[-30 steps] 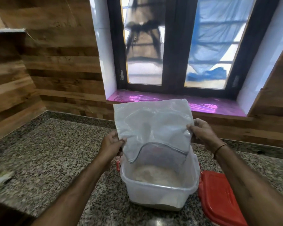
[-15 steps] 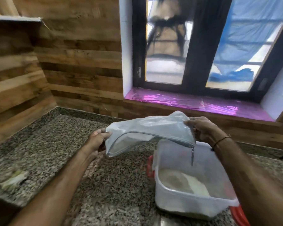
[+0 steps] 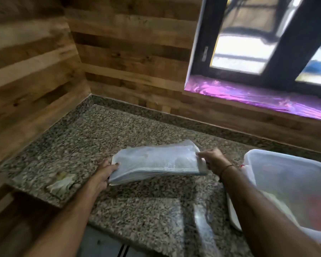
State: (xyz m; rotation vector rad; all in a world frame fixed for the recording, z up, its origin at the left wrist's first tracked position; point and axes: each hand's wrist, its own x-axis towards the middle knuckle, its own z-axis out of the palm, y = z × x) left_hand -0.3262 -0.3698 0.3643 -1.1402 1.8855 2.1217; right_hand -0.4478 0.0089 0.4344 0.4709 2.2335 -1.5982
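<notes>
A: How are the hands posed?

B: Both forearms are stretched forward over the desk [image 3: 137, 210]. The left hand [image 3: 105, 175] is curled round one end of a translucent pouch [image 3: 156, 160], thumb laid on top. The other end is pinched by the right hand [image 3: 211, 160].

A: Where is the pouch placed?

B: It is held nearly flat between the two hands, low above the desk. Just right of the right hand, a clear plastic container [image 3: 285, 179] is seen. A crumpled scrap [image 3: 61, 182] lies left of the left hand.

A: Is anything obscured?

B: The fingers beneath the pouch are hidden. The container is cut off at the edge, and its contents are blurred.
</notes>
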